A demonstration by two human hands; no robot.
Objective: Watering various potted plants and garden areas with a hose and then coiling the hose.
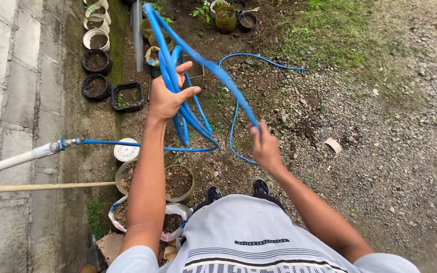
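A concrete wall (6, 91) edges the dirt and gravel yard. Beside it, the left hand (168, 98) closes around gathered coils of blue hose (178, 76); the right hand (265, 146) pinches the next length. Even loops would avoid kinks. The hose's far end is cut off above.

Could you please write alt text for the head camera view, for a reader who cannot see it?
Seen from above, a person's left hand grips several loops of blue hose while the right hand holds the next stretch of it. The hose runs to a white pipe at a block wall, above soil-filled pots on gravelly ground.
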